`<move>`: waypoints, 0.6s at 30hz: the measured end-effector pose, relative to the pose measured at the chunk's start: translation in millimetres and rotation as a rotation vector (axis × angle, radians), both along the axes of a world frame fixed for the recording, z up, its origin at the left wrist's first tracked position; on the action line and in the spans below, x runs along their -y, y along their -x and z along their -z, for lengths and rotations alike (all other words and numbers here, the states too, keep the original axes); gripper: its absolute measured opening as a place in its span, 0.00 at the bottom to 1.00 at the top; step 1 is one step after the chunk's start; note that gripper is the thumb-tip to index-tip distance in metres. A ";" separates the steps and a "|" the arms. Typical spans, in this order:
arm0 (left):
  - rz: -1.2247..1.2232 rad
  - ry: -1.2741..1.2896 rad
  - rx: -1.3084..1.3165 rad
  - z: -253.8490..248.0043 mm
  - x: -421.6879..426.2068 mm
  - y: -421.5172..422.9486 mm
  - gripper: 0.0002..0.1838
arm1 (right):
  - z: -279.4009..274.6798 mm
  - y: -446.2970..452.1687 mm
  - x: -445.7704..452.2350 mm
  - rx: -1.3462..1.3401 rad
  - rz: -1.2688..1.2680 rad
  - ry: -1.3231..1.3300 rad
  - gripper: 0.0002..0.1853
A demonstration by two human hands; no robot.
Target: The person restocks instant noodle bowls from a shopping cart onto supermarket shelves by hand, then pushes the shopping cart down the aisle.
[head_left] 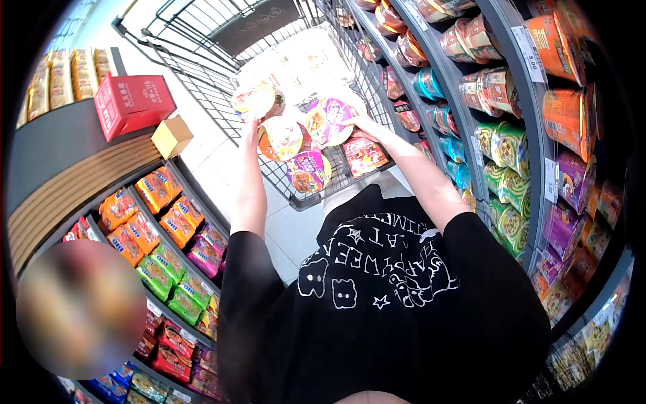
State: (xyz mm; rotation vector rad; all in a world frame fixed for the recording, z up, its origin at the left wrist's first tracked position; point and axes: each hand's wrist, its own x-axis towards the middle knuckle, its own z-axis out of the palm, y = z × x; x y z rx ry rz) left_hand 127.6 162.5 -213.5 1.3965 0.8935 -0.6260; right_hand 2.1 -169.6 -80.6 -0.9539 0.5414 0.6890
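Beside the cart (259, 30), noodle shelves (536, 114)

Blk short-slv tee (390, 343) w/ wht cartoons (344, 294)

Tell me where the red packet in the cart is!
In the head view, the red packet lies just right of centre, at the near end of the cart, beside the lower purple tub and below the right hand.

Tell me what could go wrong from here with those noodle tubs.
The purple-and-white noodle tub at the right hand sits close beside the orange-and-white noodle tub and might knock it askew. The pale-lidded noodle tub by the left hand is near the shopping cart's wire side and could bump it.
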 end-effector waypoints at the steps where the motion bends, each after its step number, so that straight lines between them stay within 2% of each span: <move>1: -0.009 -0.023 0.019 6.6 -1.2 2.5 0.12 | -0.8 -2.2 3.1 -0.011 -0.009 -0.004 0.33; 3: -0.004 -0.130 0.052 11.3 -3.9 8.9 0.13 | -0.9 -5.2 7.3 -0.044 -0.080 0.009 0.36; 5: 0.130 -0.551 0.049 8.7 2.5 11.5 0.20 | 2.8 -9.2 8.9 -0.096 -0.124 -0.004 0.36; 6: 0.163 -0.670 -0.007 4.1 0.8 9.9 0.20 | 4.2 -9.8 6.0 -0.120 -0.108 -0.020 0.32; 7: 0.246 -0.616 0.021 -43.8 28.9 25.1 0.22 | 9.8 -9.6 4.0 -0.144 -0.092 -0.035 0.29; 9: 0.161 -0.721 0.248 -98.4 63.1 56.3 0.25 | 18.3 -9.9 0.1 -0.152 -0.079 -0.046 0.28; 11: 0.291 -0.721 0.476 -96.7 61.6 83.9 0.27 | 26.0 -11.1 -6.8 -0.128 -0.071 -0.037 0.27; 13: 0.432 -0.915 0.555 -102.3 70.5 115.6 0.28 | 31.7 -13.8 -14.1 -0.080 -0.066 -0.002 0.26; 15: 0.354 -0.714 0.597 -111.1 75.7 145.6 0.28 | 38.3 -15.5 -20.3 -0.018 -0.059 0.043 0.25; 18: 0.487 -0.816 0.616 -130.2 87.0 186.6 0.28 | 44.6 -13.9 -25.5 0.174 -0.086 0.188 0.24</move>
